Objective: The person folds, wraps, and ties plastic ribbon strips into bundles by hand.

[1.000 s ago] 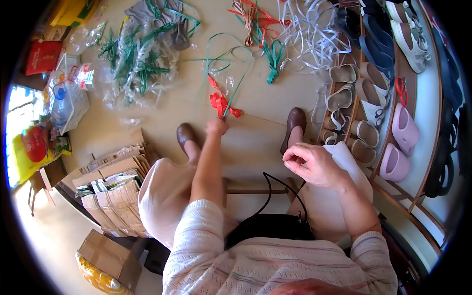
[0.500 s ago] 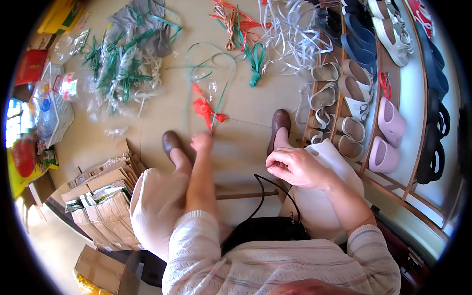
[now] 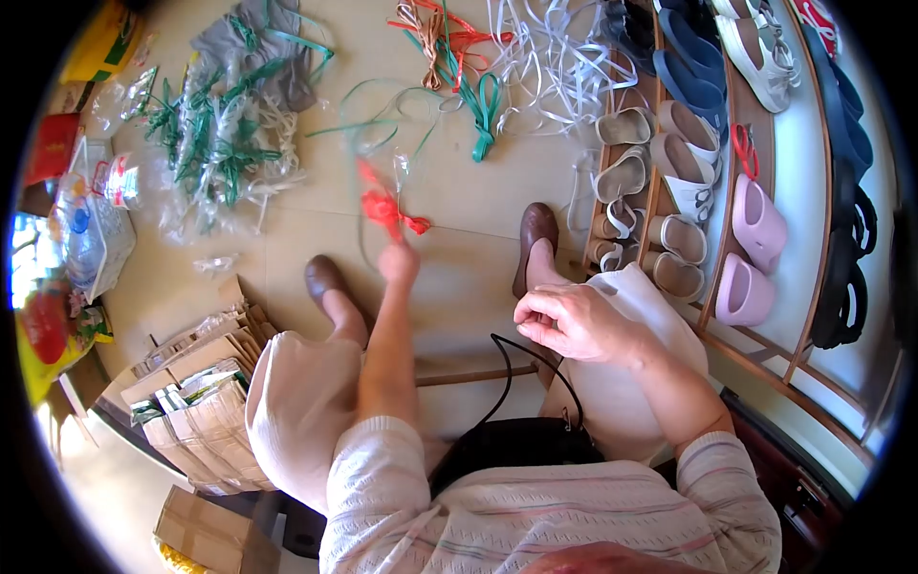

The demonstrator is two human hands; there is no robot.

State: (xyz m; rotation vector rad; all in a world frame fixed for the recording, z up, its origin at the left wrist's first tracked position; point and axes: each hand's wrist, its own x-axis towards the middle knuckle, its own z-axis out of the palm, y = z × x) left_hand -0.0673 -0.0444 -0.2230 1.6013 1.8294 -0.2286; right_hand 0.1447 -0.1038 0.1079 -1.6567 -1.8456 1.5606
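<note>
Your left hand (image 3: pixel 398 260) is stretched far forward and down toward the floor, fingers closed in a pinch on the red strap (image 3: pixel 385 207), which rises from your fingertips in a crumpled knot. A thin green strap (image 3: pixel 368 129) trails from the same spot toward the far floor; whether you grip it too cannot be told, as the hand is blurred. Judged from its folds, the red strap is light, thin and limp, probably slick plastic; take it at the knotted bunch, where there is bulk to pinch, not at a loose tail.

Your right hand (image 3: pixel 572 323) rests above your right knee, thumb pressed against the curled fingers as if pinching something fine; what it pinches cannot be seen. The left arm is nearly straight, the right bent close to the body.

A black bag (image 3: pixel 516 444) lies in your lap. Flattened cardboard (image 3: pixel 196 387) is stacked to the near left. Green and clear bundles (image 3: pixel 215 143) lie at far left, white straps (image 3: pixel 555 57) far ahead, and a shoe rack (image 3: pixel 722 163) stands to the right.
</note>
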